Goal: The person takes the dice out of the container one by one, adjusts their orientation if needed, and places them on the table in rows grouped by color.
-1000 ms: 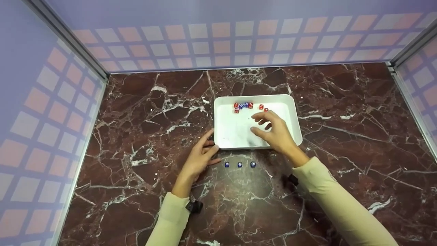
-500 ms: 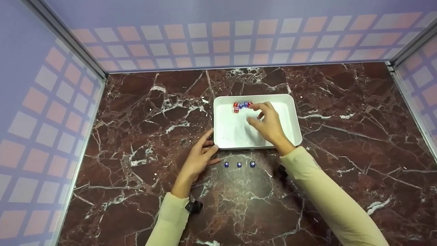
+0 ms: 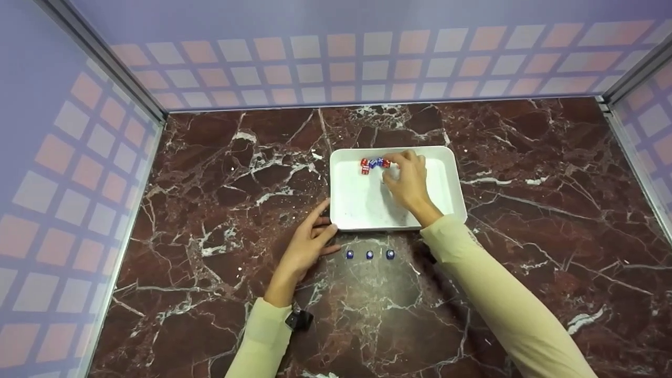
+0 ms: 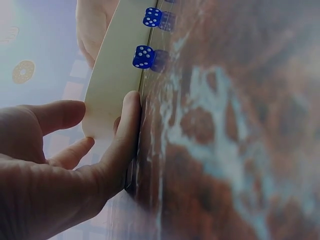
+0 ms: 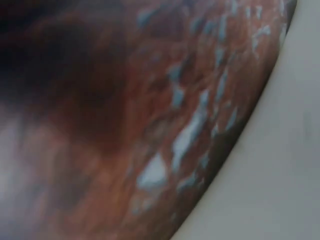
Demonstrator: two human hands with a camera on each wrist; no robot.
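Red and blue dice (image 3: pixel 374 163) cluster at the white tray's (image 3: pixel 451 181) far rim, where the right hand (image 3: pixel 408 179) reaches with curled fingers; whether its grip has closed on one I cannot tell. A hurried pinch could scatter them. The left hand (image 3: pixel 307 244) rests, fingers relaxed, against the tray's near-left corner; three blue dice (image 3: pixel 369 254) lie on the worktop (image 3: pixel 210 210) just beside the tray's near edge.

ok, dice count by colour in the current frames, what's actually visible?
blue dice on the table: 3
blue dice in the tray: 2, small and hard to tell apart
red dice in the tray: 3 showing
Total: 8 visible. The right hand covers part of the white tray, so more may be hidden.
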